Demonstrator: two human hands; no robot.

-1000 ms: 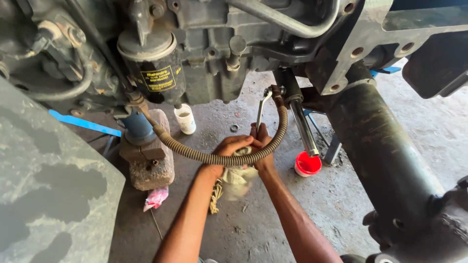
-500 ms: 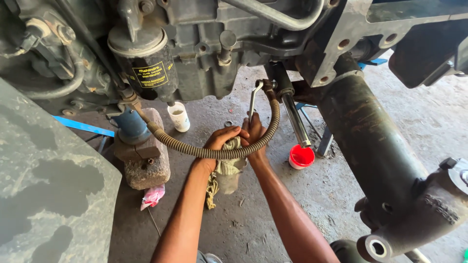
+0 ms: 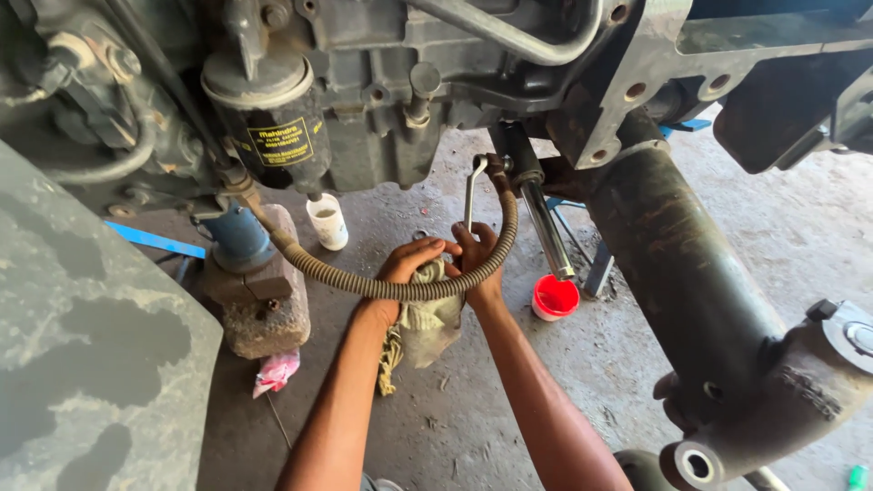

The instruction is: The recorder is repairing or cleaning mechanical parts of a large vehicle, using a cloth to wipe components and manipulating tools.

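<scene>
Under the engine, both hands (image 3: 446, 259) around a grimy, frayed rag (image 3: 426, 320).

— Where does the view look from?
— One head-worn camera, looking down and forward under a vehicle, close above both forearms.
— How near are the fingers (image 3: 427, 259)?
— Mid-frame, near; the engine underside (image 3: 382, 109) hangs just beyond them.

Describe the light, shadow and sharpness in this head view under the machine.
Head view: soft daylight on the bare concrete floor, deep shade over the dark engine block; left hand and right hand, on the grey ribbed hose, look sharp; the grey mottled panel at left looks soft; no glare.
</scene>
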